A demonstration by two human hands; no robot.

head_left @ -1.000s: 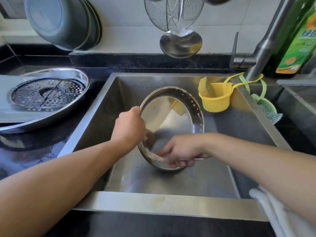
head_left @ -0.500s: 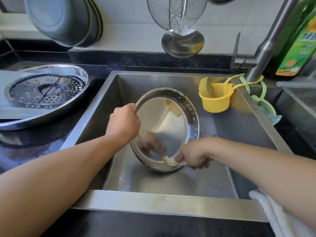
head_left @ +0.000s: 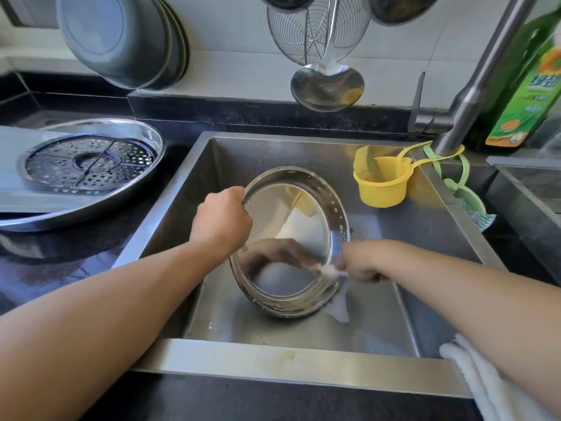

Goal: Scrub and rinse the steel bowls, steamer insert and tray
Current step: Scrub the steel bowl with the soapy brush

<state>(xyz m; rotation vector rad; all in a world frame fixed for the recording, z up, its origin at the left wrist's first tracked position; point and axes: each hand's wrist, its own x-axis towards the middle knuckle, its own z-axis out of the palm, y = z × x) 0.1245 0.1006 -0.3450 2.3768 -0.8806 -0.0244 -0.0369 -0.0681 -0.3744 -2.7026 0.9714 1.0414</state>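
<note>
A round steel tray (head_left: 300,226) with holes along its rim stands tilted on edge in the sink (head_left: 306,372). My left hand (head_left: 223,220) grips its upper left rim. My right hand (head_left: 359,262) holds a pale scrub pad (head_left: 329,270) against the tray's lower right inner edge; the pad is blurred. Soapy foam lies along the tray's bottom rim. On the left counter a perforated steamer insert (head_left: 88,162) lies in a wide steel tray (head_left: 121,205). Steel bowls (head_left: 121,38) hang on the wall at upper left.
A yellow cup (head_left: 382,183) hangs from the faucet (head_left: 473,86) at the sink's back right corner, with a green holder (head_left: 467,202) beside it. A wire skimmer (head_left: 315,28) and ladle (head_left: 326,86) hang on the wall. A green bottle (head_left: 528,86) stands far right. A white cloth (head_left: 485,387) drapes at lower right.
My right hand has slid with the pad from the tray's bottom edge rightwards to its lower right edge. My left hand keeps its grip on the rim.
</note>
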